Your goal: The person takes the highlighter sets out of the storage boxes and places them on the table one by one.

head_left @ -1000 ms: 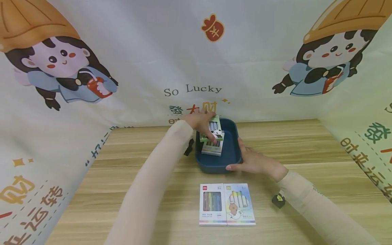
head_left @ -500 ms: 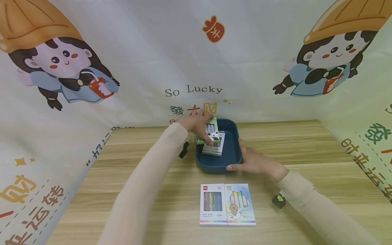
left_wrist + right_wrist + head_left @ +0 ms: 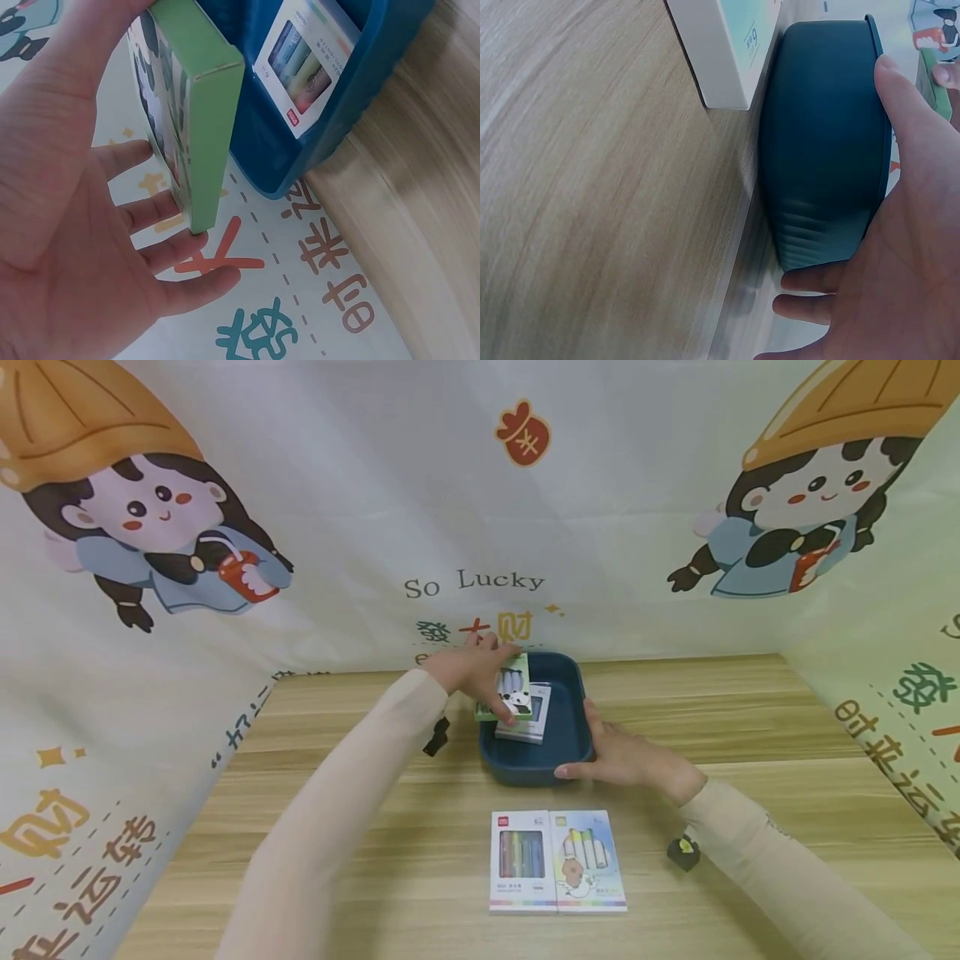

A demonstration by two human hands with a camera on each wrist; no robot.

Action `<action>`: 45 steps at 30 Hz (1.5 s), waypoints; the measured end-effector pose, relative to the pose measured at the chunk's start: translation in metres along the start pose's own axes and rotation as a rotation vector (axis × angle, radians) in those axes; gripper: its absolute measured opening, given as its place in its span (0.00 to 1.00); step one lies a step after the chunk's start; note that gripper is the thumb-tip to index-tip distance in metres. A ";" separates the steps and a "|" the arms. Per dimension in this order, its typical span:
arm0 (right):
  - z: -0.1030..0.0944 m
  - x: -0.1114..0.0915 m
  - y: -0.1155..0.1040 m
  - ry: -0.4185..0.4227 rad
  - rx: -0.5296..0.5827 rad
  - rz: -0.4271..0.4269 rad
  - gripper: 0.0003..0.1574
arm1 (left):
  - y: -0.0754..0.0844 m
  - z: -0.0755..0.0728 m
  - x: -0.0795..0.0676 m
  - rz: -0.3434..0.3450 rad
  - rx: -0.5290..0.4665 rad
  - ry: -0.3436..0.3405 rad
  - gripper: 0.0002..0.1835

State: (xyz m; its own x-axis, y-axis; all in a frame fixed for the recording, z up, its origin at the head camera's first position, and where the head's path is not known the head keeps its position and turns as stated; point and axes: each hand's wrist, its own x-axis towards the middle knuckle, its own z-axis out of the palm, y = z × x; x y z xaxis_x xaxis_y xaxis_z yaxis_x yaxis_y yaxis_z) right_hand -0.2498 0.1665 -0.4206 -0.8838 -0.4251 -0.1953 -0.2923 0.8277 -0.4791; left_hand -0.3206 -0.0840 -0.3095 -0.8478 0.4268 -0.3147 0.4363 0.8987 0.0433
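Counter (image 3: 697, 702) in pale, streaked wood carries your blue tub (image 3: 566, 718). Over the tub's left side, your left hand (image 3: 476, 672) pinches a green box (image 3: 206, 120) between thumb and fingers. You have that box raised and overlapping the tub's left rim in the head view; whether it touches the rim, you cannot tell. A panda is printed on its front, with pale pens showing above.

Your right hand (image 3: 622, 754) is spread wide at the tub's near right corner, thumb along the near wall and straight fingers by the right wall. Inside the tub, towards its left, sits a white box (image 3: 304, 71) with coloured pens behind its window; from above, you see it partly covered by the green box. In front of the tub, two more boxes lie flat, side by side and touching: on the left a windowed box (image 3: 521, 862) with a red label, on the right a bear box (image 3: 588, 862) in pale blue. Behind the tub, you face a printed cloth (image 3: 637, 527) reading "So Lucky".
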 end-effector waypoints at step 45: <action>0.000 0.000 -0.002 0.005 -0.006 0.005 0.84 | -0.022 0.030 -0.043 0.061 0.024 0.082 0.71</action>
State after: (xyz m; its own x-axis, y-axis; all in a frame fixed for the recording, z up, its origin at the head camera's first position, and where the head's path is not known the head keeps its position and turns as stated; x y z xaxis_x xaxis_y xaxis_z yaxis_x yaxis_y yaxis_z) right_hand -0.2489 0.1649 -0.4201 -0.8871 -0.4191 -0.1935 -0.2898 0.8319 -0.4732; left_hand -0.2848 -0.1253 -0.3258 -0.8408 0.4886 -0.2332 0.4944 0.8685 0.0370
